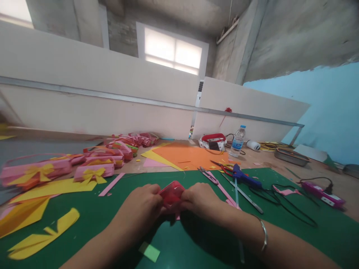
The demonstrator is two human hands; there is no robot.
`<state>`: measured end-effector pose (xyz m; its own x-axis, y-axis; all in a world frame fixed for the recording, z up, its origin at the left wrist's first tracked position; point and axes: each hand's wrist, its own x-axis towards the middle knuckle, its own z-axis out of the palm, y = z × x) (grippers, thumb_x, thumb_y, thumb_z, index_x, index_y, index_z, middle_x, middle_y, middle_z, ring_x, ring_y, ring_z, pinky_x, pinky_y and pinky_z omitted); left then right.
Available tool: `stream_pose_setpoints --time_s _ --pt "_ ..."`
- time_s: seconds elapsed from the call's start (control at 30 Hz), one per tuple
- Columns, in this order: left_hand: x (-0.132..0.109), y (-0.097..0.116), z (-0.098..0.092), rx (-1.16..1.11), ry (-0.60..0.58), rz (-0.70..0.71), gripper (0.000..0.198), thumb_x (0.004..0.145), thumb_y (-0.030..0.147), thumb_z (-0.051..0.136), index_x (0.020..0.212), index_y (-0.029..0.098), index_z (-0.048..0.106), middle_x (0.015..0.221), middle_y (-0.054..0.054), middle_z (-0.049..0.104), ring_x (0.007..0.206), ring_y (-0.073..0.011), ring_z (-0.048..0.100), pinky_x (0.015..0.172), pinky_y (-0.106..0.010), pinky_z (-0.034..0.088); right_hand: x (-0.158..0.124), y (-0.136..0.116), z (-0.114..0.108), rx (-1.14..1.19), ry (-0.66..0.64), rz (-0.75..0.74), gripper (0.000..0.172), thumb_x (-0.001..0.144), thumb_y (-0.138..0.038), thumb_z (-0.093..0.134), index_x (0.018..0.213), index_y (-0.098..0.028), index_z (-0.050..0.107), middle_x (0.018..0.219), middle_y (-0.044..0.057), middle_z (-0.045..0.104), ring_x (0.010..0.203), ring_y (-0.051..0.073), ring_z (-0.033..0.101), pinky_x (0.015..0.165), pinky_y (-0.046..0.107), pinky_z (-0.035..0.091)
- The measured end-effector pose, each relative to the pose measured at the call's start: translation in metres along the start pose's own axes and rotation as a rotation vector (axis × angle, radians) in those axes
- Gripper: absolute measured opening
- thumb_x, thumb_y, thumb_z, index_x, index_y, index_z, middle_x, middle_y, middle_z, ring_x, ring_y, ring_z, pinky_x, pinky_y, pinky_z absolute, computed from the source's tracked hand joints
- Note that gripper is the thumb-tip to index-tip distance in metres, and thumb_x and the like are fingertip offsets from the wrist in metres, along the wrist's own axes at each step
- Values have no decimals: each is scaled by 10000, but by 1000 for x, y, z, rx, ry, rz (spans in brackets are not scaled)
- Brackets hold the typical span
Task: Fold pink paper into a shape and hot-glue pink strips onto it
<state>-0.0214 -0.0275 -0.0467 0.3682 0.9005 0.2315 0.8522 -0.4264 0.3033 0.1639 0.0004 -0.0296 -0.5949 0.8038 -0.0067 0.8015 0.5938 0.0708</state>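
Observation:
Near the middle of the green mat point(103, 224), a small pink and red folded piece point(171, 195) is held up between both hands. My left hand point(148, 201) grips its left side with closed fingers. On its right side, my right hand point(196, 198) pinches the edge. The underside of the piece is partly hidden by the fingers. A light green paper scrap point(150, 252) lies on the mat below the hands. Right of them are scissors point(209, 175), a pink strip point(224, 190) and a blue glue gun point(246, 177).
Pink bags with yellow bows point(94, 172) line the left back. Yellow cut paper point(45, 235) lies front left, orange sheets point(190, 155) behind the mat. A water bottle point(238, 140), black cable point(291, 209) and purple power strip point(322, 195) are at the right.

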Motion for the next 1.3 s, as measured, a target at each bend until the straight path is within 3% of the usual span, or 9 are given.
stream_pose_setpoints --time_s 0.17,0.4,0.53,0.67,0.73,0.87,0.97,1.07,1.3 --pt "0 0 -6 -152 49 -7 252 815 280 469 665 209 658 851 -51 640 741 -177 586 628 -256 368 -1 3 2 66 44 9 209 831 -350 550 819 -246 731 731 39 709 645 169 608 491 252 235" --pt "-1 2 -8 -94 141 -199 79 726 195 461 658 233 446 664 13 610 633 -174 553 562 -253 318 1 13 12 139 105 9 258 794 -431 583 778 -221 732 669 32 648 583 142 537 475 252 217" --pt "2 -5 -6 -165 176 -266 91 687 180 474 761 233 467 702 16 628 671 -173 576 586 -251 354 4 18 21 276 281 -30 180 791 -297 599 706 -198 723 792 38 622 644 129 537 517 231 309" --pt "4 -11 -6 -267 157 -224 185 704 198 466 813 221 614 749 -2 684 725 -184 613 633 -259 395 7 15 25 674 524 -105 62 735 -147 642 702 -186 678 849 18 657 780 132 591 707 224 425" --pt "4 -10 -7 -294 161 -204 198 709 208 471 758 215 663 768 -17 701 756 -197 623 647 -262 407 9 13 27 831 593 -63 69 706 -139 654 756 -185 637 844 14 672 784 143 606 740 251 449" --pt "4 -6 -9 -302 174 -205 202 700 223 494 703 212 696 759 -33 710 751 -212 628 648 -272 420 15 10 31 1022 523 -1 221 696 -122 614 906 -181 580 827 14 683 746 149 627 693 262 474" --pt "5 -6 -8 -326 187 -213 194 687 234 509 679 214 701 733 -32 709 732 -214 631 651 -276 428 18 10 32 934 441 -40 156 713 -81 546 812 -165 632 741 9 673 685 135 607 625 229 442" --pt "6 -8 -8 -373 193 -250 186 679 244 516 677 216 700 727 -24 711 725 -213 635 646 -272 430 18 11 31 836 445 -18 144 697 -67 543 704 -152 660 672 9 654 642 127 579 577 213 406" --pt "11 -14 -5 -522 117 -269 215 721 359 514 662 201 647 617 7 663 632 -185 586 560 -244 387 19 14 30 971 453 68 128 655 -67 549 664 -127 661 619 16 633 587 117 549 555 211 402"
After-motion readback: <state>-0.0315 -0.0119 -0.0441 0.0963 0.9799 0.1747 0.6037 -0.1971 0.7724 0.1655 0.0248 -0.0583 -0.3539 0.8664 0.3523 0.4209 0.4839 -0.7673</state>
